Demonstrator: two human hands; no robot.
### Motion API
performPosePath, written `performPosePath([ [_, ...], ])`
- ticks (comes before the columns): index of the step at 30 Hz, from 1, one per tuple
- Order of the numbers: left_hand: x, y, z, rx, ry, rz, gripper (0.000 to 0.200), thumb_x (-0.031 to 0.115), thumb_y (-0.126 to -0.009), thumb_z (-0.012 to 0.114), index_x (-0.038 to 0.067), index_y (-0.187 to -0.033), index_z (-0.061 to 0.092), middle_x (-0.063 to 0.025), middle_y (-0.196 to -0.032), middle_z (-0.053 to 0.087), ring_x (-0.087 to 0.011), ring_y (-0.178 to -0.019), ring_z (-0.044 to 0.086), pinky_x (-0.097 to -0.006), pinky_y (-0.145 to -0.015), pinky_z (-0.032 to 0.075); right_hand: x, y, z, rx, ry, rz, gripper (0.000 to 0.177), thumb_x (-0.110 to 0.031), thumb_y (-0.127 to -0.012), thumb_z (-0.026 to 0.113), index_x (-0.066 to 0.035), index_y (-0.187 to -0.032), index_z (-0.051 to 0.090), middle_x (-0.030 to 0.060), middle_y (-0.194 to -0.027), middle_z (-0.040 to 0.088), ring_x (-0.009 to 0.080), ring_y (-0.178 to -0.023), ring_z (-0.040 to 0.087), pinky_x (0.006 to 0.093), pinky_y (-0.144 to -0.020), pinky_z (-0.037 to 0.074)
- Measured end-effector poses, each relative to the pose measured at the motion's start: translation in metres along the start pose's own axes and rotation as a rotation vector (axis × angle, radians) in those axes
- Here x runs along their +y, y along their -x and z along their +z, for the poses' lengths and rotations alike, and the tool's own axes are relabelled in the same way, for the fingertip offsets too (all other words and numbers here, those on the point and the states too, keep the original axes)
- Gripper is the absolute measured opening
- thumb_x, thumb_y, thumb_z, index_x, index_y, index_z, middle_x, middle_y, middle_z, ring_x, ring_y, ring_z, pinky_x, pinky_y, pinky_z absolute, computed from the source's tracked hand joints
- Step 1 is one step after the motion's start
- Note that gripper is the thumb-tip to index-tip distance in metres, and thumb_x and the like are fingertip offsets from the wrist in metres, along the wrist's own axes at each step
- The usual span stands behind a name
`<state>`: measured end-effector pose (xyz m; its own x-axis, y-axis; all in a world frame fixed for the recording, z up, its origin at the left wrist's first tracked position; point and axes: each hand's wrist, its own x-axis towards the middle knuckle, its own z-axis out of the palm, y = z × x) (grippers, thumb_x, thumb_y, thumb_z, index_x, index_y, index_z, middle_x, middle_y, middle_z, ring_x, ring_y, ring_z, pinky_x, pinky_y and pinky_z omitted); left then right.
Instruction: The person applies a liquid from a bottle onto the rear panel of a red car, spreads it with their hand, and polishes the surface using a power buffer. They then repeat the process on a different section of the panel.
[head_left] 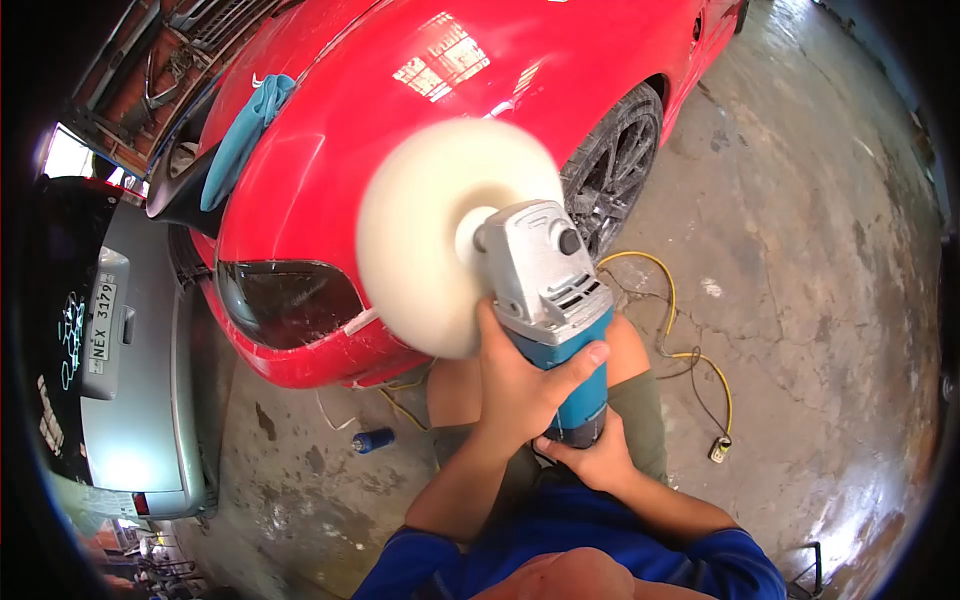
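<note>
My left hand [535,375] wraps round the blue body of a polisher [545,270], just behind its silver gear head, thumb across the top. The rear end of the same tool sits in my right hand [595,455], its thumb on the underside edge. A large round off-white pad [410,240] on the head looks smeared, as if spinning. It overlaps the front fender of a red car [330,180], between the dark headlight [290,300] and the front wheel [615,165].
A light-blue cloth [245,140] hangs over a dark part at the car's front. A yellow cord [670,285] with a plug [719,449] lies on the concrete floor. A blue bottle-like object [373,440] lies below the bumper. A silver vehicle [140,400] stands at left.
</note>
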<state>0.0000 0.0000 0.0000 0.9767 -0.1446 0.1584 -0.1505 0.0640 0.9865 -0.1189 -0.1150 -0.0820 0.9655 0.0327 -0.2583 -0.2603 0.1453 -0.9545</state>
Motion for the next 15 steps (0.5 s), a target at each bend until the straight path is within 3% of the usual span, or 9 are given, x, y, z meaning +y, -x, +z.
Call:
performPosePath([
  [8, 0.025, 0.005, -0.007, 0.083, -0.008, -0.027, 0.089, 0.029, -0.082, 0.098, -0.004, -0.140, 0.039, -0.0205, -0.130, 0.067, -0.0260, -0.116, 0.070, -0.0402, -0.098, 0.059, -0.015, -0.005, 0.008, -0.020, -0.005, -0.072, 0.072, -0.021, -0.082, 0.097, 0.001, -0.138, 0.059, 0.0147, -0.122, 0.076, 0.0232, -0.113, 0.073, 0.0402, -0.100, 0.058],
  [14, 0.049, 0.016, -0.046, 0.220, 0.019, 0.095, 0.092, 0.019, -0.081, 0.096, -0.003, -0.149, 0.038, -0.0177, -0.135, 0.063, -0.0237, -0.121, 0.066, -0.0401, -0.105, 0.055, -0.036, -0.011, 0.036, -0.106, 0.129, -0.161, 0.083, -0.026, -0.079, 0.098, 0.002, -0.144, 0.055, 0.0231, -0.123, 0.076, 0.0318, -0.116, 0.076, 0.0425, -0.101, 0.058],
  [15, 0.054, 0.017, -0.050, 0.241, 0.043, 0.114, 0.093, 0.018, -0.081, 0.095, -0.004, -0.151, 0.037, -0.0175, -0.136, 0.062, -0.0235, -0.121, 0.065, -0.0398, -0.106, 0.054, -0.042, -0.011, 0.040, -0.116, 0.148, -0.156, 0.084, -0.025, -0.078, 0.099, 0.001, -0.145, 0.055, 0.0212, -0.124, 0.076, 0.0299, -0.116, 0.076, 0.0420, -0.102, 0.058],
])
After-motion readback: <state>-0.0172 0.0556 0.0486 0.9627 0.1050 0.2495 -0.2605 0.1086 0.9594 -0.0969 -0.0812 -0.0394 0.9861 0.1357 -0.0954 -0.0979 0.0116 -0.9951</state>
